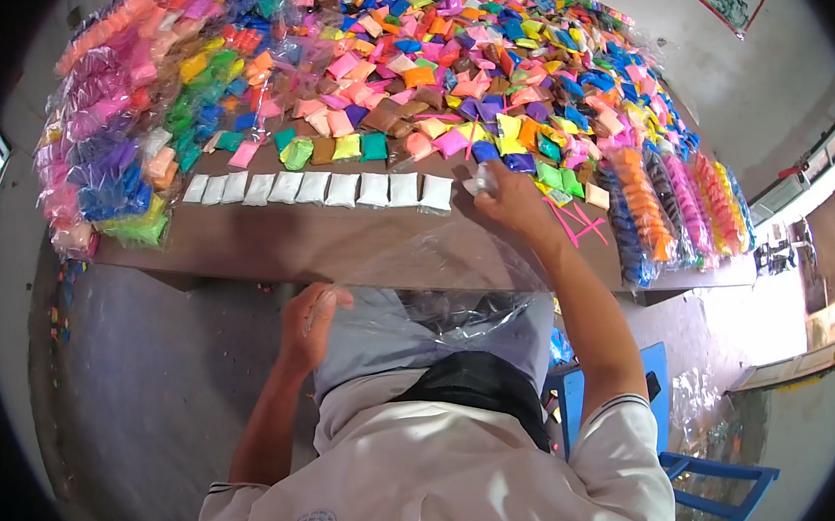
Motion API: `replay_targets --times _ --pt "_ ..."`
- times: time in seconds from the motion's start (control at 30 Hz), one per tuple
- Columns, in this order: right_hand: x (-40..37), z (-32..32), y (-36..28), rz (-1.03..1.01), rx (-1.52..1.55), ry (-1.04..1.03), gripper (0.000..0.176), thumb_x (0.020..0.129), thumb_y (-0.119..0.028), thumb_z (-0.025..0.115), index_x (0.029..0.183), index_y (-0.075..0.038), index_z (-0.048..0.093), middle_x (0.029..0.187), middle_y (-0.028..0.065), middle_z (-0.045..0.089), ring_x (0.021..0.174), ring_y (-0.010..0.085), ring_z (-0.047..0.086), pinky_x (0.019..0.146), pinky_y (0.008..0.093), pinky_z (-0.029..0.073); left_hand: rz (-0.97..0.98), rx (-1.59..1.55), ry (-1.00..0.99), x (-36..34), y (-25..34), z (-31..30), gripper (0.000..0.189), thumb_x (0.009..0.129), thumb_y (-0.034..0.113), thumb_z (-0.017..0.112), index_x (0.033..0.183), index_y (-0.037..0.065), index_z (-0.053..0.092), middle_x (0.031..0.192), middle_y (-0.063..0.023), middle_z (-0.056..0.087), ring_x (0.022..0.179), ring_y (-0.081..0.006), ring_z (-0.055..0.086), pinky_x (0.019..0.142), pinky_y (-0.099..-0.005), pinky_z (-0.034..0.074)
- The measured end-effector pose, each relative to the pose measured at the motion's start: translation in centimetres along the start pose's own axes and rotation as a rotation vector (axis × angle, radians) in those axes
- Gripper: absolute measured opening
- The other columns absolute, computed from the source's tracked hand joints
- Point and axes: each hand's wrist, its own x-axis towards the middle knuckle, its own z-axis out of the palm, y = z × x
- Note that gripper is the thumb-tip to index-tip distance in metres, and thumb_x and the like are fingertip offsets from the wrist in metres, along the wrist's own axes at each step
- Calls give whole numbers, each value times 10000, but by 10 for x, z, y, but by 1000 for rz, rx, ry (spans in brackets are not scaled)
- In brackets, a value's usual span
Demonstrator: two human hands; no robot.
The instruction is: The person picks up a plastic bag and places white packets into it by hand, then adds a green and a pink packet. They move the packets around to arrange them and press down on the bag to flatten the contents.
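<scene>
A row of several small white packets (341, 189) lies along the front of the brown table (341, 245). At the row's right end, my right hand (511, 201) is closed on another white packet (484, 178), partly hidden by the fingers. Over my lap and the table's edge spreads a clear plastic bag (444, 291). My left hand (312, 319), fingers curled, is at the bag's left side below the table edge, where a shiny strip of film shows in its grip.
A large heap of colourful packets (430, 77) covers the back of the table. Long filled bags stand at the left (106, 142) and right (644, 209). Pink strips (575, 223) lie right of my right hand. A blue chair (720, 504) is at lower right.
</scene>
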Motion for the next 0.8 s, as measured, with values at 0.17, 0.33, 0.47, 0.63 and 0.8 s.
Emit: replay_targets --times 0.17,0.33,0.47,0.63,0.8 --pt "-8 -30 14 150 91 -160 429 730 -281 653 1035 21 634 825 204 660 763 326 653 704 416 509 -17 -15 12 -7 -10 0 290 981 233 469 930 14 652 800 -24 649 697 -63 504 653 -227 415" --pt "-8 -18 24 87 -12 -182 444 754 -342 654 978 41 637 923 249 657 899 386 643 792 463 496 -61 -8 -37 -5 -9 2 268 980 206 475 939 1 642 821 -36 654 741 -79 539 695 -236 429" --pt "-19 -11 16 70 -80 -159 536 795 -392 658 1118 29 580 1003 260 651 965 413 628 837 468 489 -20 -5 -39 0 0 2 252 983 185 480 946 -12 633 851 -53 658 786 -97 563 739 -247 437" --pt "-30 -10 24 81 38 -89 547 788 -401 694 1131 6 566 1028 245 654 977 398 633 849 444 490 -36 -20 -35 -2 -5 1 304 1001 225 463 924 -14 636 839 -67 654 800 -125 580 758 -270 446" --pt "-54 -59 6 238 551 200 434 833 -313 709 1094 14 593 914 74 634 810 164 592 742 299 480 -37 57 -2 -1 -3 -6 283 995 220 468 934 4 641 825 -50 651 742 -97 541 693 -261 430"
